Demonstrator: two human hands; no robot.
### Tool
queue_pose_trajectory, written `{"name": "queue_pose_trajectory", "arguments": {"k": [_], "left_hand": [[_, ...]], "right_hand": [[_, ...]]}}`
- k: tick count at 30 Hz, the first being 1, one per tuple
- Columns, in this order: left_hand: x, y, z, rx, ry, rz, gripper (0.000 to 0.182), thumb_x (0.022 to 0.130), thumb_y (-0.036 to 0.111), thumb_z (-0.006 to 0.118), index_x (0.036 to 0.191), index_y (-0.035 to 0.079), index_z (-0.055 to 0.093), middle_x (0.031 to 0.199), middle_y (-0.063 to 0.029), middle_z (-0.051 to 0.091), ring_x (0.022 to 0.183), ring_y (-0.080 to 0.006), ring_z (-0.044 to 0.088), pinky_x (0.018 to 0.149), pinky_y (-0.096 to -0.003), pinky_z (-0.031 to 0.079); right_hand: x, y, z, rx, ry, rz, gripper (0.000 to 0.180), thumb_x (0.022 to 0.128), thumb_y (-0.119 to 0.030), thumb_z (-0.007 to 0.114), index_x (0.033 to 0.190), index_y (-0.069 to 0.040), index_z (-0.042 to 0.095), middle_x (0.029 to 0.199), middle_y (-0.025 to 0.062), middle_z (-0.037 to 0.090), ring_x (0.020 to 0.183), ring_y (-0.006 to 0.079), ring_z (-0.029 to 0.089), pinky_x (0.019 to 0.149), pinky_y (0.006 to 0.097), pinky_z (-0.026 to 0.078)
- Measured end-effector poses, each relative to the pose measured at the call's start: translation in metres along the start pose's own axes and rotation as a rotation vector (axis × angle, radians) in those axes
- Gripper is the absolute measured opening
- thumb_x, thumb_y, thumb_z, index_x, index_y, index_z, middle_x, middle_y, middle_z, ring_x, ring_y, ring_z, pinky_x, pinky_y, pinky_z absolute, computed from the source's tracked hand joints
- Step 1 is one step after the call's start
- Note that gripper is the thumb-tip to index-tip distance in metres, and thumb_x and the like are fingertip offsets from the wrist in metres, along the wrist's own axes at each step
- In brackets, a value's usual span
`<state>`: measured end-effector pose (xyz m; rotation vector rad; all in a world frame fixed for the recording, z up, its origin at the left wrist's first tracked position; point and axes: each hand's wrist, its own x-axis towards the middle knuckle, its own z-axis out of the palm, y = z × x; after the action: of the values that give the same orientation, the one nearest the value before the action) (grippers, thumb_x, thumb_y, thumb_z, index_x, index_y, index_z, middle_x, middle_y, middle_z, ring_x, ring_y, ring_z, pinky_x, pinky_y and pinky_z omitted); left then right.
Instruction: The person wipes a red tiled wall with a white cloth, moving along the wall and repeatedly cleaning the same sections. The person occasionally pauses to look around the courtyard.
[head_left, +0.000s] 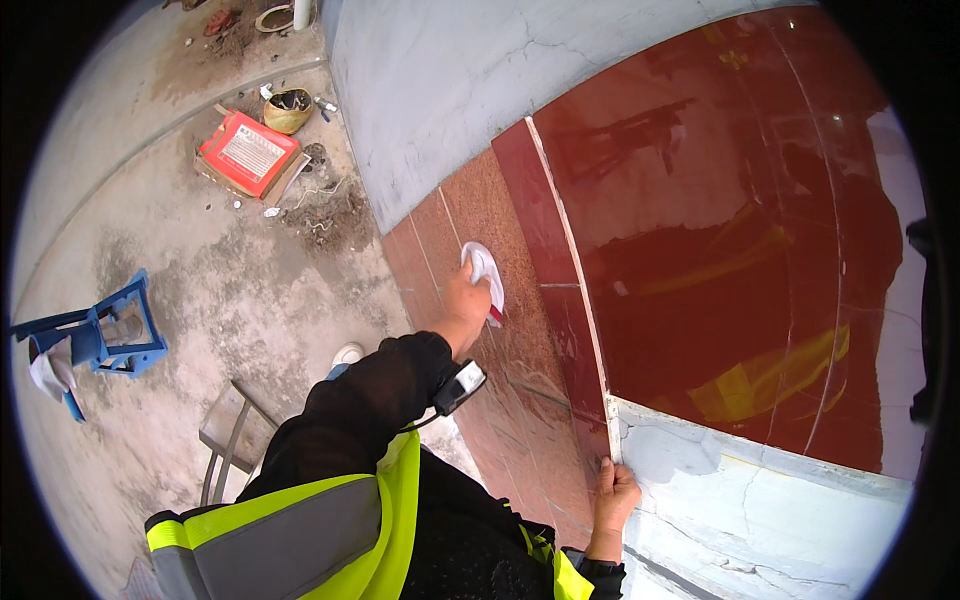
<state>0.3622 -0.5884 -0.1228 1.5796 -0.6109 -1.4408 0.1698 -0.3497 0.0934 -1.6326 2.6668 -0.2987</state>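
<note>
My left hand (466, 300) presses a folded white cloth (485, 270) with a dark red edge against the speckled reddish-brown tile facing (517, 247). Beside that facing runs a dark red tile band (561, 315), bordered by a pale joint strip (570, 240). My right hand (616, 495) is curled around the corner where the strip ends, next to the cracked whitish surface (697, 487); its fingers are partly hidden. A small device (460, 388) with a cable is strapped at my left wrist.
A glossy red tiled surface (712, 262) with reflections lies to the right. On the concrete floor (262, 277) are a blue plastic stool (127, 330), a metal-legged stool (236, 435), a red-topped cardboard box (251, 154), a round container (288, 112) and scattered debris.
</note>
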Motion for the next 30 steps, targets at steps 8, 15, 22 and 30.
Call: {"name": "queue_pose_trajectory", "arguments": {"k": [8,15,22,30], "left_hand": [[-0.017,0.022,0.010,-0.156,0.020,0.234,0.052,0.081,0.010,0.059,0.131,0.006,0.045,0.106,-0.0259,0.050,0.100,-0.0374,0.053,0.085,-0.0378,0.042],[0.030,0.049,-0.004,-0.073,0.076,0.250,0.054,0.079,0.009,0.060,0.131,0.005,0.045,0.101,-0.0266,0.053,0.094,-0.0393,0.055,0.081,-0.0419,0.044],[-0.029,0.046,-0.009,0.161,0.011,0.539,0.053,0.082,0.007,0.057,0.133,0.007,0.042,0.111,-0.0264,0.048,0.104,-0.0397,0.050,0.087,-0.0391,0.042],[-0.005,0.045,-0.003,0.067,0.068,0.589,0.056,0.080,0.004,0.058,0.133,0.007,0.042,0.115,-0.0261,0.048,0.108,-0.0418,0.050,0.090,-0.0396,0.043]], "right_hand": [[-0.001,0.000,0.001,-0.007,0.013,-0.008,0.034,0.084,-0.023,0.063,0.060,-0.001,0.052,0.051,0.0171,0.047,0.043,0.0282,0.042,0.045,0.0365,0.038],[-0.001,-0.004,-0.001,-0.043,-0.007,0.010,0.034,0.084,-0.022,0.063,0.060,-0.002,0.051,0.051,0.0175,0.046,0.042,0.0292,0.041,0.044,0.0370,0.037],[0.000,-0.002,0.001,-0.032,0.020,-0.040,0.034,0.084,-0.022,0.063,0.060,-0.002,0.051,0.051,0.0177,0.046,0.042,0.0288,0.041,0.044,0.0371,0.036],[-0.001,-0.001,-0.001,-0.042,-0.013,-0.008,0.033,0.085,-0.023,0.063,0.061,-0.002,0.053,0.052,0.0175,0.048,0.042,0.0275,0.042,0.044,0.0367,0.038]]}}
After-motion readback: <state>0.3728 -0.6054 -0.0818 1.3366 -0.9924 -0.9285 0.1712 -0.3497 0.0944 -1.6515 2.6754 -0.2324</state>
